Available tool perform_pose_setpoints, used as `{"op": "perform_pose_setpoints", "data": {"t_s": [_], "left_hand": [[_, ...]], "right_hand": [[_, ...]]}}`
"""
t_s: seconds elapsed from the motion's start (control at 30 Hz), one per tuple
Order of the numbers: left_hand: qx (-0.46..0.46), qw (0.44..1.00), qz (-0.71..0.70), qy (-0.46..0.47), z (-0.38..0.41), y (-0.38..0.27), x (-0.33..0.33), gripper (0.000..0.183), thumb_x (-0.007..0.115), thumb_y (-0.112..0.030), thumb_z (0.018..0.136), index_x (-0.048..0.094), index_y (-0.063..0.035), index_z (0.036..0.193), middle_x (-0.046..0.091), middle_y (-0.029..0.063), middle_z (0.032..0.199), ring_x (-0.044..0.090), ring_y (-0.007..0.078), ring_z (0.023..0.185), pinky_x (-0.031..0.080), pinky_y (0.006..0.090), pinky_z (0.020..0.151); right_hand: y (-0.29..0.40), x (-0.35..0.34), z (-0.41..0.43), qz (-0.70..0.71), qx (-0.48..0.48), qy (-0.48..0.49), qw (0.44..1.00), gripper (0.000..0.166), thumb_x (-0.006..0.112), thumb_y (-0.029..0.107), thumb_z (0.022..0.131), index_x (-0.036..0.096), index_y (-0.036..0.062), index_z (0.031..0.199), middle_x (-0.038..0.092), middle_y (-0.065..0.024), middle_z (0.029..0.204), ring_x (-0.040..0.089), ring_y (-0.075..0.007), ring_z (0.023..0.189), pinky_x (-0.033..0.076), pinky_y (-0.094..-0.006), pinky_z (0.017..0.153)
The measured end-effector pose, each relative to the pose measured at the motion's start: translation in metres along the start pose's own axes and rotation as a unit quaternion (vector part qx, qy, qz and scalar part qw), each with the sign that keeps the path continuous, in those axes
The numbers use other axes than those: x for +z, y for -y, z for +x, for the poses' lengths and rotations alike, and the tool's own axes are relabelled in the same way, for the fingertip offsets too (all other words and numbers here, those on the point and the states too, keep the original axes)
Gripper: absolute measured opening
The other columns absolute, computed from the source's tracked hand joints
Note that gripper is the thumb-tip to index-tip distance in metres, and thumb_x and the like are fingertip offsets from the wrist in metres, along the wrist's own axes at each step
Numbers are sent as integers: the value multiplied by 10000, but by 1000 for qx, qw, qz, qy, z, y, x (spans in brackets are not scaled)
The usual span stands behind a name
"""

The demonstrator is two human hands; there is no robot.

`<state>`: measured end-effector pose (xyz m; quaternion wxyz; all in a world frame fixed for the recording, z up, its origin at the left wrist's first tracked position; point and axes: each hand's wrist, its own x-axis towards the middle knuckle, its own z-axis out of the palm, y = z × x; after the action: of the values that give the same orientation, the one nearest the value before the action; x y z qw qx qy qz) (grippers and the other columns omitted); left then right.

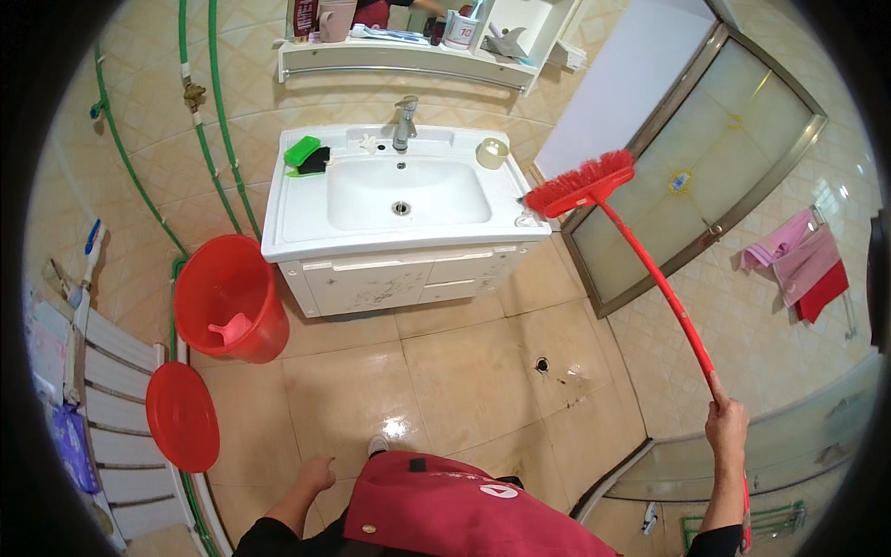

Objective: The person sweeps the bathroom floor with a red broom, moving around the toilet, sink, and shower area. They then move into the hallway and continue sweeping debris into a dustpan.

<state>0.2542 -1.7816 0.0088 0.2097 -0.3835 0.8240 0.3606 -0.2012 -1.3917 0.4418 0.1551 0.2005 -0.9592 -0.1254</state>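
Note:
My right hand (pixel 727 421) grips the red handle of a broom (pixel 658 275). The broom is raised, with its red bristle head (pixel 581 184) over the right end of the white washbasin counter (pixel 292 223); I cannot tell whether it touches. Low at my left side hangs my left hand (pixel 319 475), with no object visible in it and its fingers mostly hidden. A chrome faucet (pixel 405 125) stands behind the basin. On the counter lie a green soap box (pixel 302 150), a black item (pixel 319 161) and a round pale container (pixel 493 153).
A red bucket (pixel 268 327) holding a pink dipper (pixel 232 328) stands left of the vanity. Its red lid-like disc (pixel 182 418) leans by a slatted white rack (pixel 132 445). A floor drain (pixel 542 364) lies ahead, wet tiles around it. A framed glass door (pixel 668 181) and hanging towels (pixel 807 264) are right.

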Motion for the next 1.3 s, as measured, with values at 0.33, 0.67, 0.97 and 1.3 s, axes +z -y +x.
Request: {"op": "perform_pose_setpoints", "data": {"t_s": [0.33,0.67,0.97,1.3], "left_hand": [[155,987,4,32,65,-68,-46,448,517,-182,714,538,-86,1150,607,182,956,578,329,890,461,378,775],[315,825,-377,280,127,-436,-88,876,526,-535,813,87,-58,1403,301,176,1382,389,233,1216,401,374,923],[97,693,-693,172,123,-543,-84,229,588,-220,814,397,-106,868,427,26,573,386,129,360,330,285,314],[74,677,-635,366,118,-463,-136,121,494,-87,808,428,-130,900,374,-29,528,339,87,381,307,263,343]], "right_hand": [[27,-15,-77,116,100,-39,987,605,535,-42,727,500,286,1234,512,-191,623,527,-345,575,430,-405,562],[116,76,-107,33,56,-37,997,651,572,44,734,412,348,1287,526,-148,618,559,-332,544,449,-449,500],[212,68,-140,251,108,-37,961,644,596,28,720,424,239,1303,521,-156,692,563,-258,550,444,-396,495],[334,34,-216,588,327,109,732,506,476,58,871,328,85,1354,450,34,632,411,-52,503,340,-189,468]]}}
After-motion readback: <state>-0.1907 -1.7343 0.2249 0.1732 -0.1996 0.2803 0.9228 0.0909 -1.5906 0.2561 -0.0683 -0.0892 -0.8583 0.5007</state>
